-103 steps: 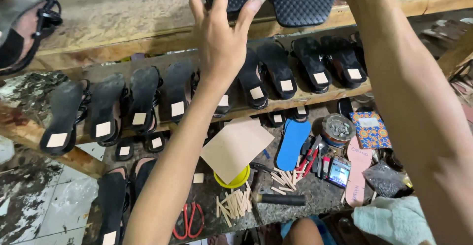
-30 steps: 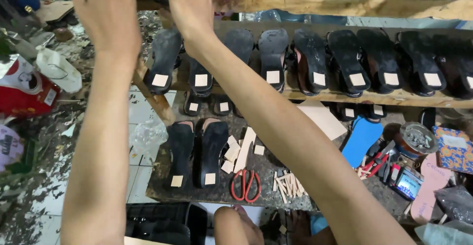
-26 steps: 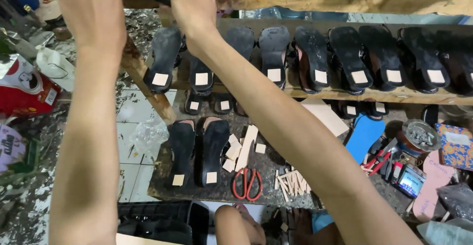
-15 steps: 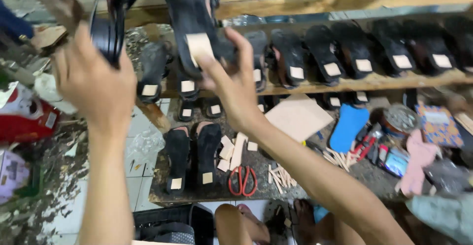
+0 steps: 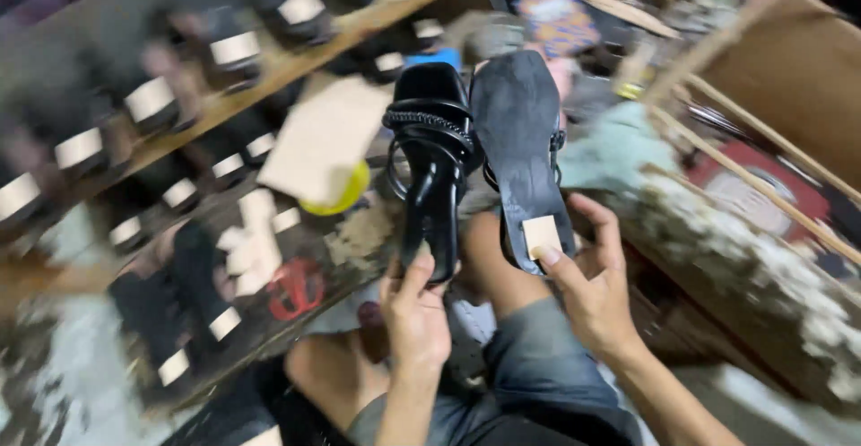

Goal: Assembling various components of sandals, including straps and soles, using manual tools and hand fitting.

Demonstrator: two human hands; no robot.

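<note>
Pair of black sandals off the shelf (image 5: pixel 296 65), now mid-frame above lap; nothing set down yet. Left hand (image 5: pixel 415 311) gripping strappy sandal (image 5: pixel 432 159) by heel end, fingers curled. Right hand (image 5: pixel 594 285) pinching sole-up sandal (image 5: pixel 523 155) at heel, thumb on tan sticker (image 5: pixel 542 233). Bg blurred.

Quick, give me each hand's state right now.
Left hand: closed on the heel end of the black strappy sandal.
Right hand: closed on the heel end of the sole-up black sandal.
</note>
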